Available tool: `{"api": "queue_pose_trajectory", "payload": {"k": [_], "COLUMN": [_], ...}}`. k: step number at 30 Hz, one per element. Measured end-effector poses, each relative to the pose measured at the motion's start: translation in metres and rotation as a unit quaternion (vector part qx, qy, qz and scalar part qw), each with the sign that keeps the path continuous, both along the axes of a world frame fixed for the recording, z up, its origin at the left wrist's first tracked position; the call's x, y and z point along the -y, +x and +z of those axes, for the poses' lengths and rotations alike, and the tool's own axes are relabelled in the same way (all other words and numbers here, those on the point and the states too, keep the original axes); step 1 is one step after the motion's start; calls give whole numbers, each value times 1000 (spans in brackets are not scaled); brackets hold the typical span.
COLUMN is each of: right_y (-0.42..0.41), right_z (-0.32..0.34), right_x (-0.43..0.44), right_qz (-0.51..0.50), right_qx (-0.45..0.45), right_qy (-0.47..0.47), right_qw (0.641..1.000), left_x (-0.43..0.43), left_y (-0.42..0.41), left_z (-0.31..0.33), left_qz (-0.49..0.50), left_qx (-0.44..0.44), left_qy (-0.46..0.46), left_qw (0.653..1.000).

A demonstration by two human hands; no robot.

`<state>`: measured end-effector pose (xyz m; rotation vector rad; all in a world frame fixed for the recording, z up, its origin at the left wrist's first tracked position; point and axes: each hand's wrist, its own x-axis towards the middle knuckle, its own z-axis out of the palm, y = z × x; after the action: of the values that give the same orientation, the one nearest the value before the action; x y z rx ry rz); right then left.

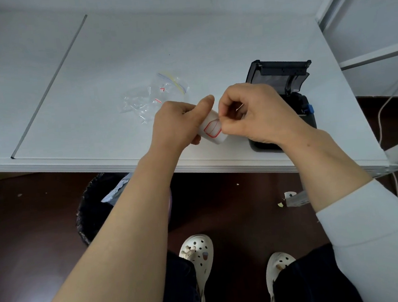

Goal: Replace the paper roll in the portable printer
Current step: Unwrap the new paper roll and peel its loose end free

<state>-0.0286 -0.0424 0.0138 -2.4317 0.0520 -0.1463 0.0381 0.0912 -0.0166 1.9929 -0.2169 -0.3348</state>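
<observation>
Above table edge: left hand (176,124) grips paper roll (211,128); right hand (252,114) pinches its edge.

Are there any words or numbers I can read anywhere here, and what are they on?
No readable words or numbers anywhere.
Paper roll, held by the left hand and picked at by the right hand: only blank red-outlined labels.
Plastic bag: red marks, too small to read.
Printer, lid open: no legible brand or label.
</observation>
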Motion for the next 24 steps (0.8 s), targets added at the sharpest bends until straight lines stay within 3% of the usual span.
{"api": "queue_pose_trajectory", "payload": {"k": [5,15,24], "right_y": [0,3,2], "right_z": [-2,-1,-4], "right_x": [2,3,5], "right_qz": [3,25,51], "right_qx": [-5,20,19], "right_qy": [75,-20,-28], "right_qw": [997,999,998], "left_x": [-2,-1,0], "left_y": [2,0,1], "left_z": [-1,1,1], "left_qz": [7,5,13], "left_qx": [-2,9,-1], "left_qy": [10,14,6], "left_qw": [1000,1000,1000]}}
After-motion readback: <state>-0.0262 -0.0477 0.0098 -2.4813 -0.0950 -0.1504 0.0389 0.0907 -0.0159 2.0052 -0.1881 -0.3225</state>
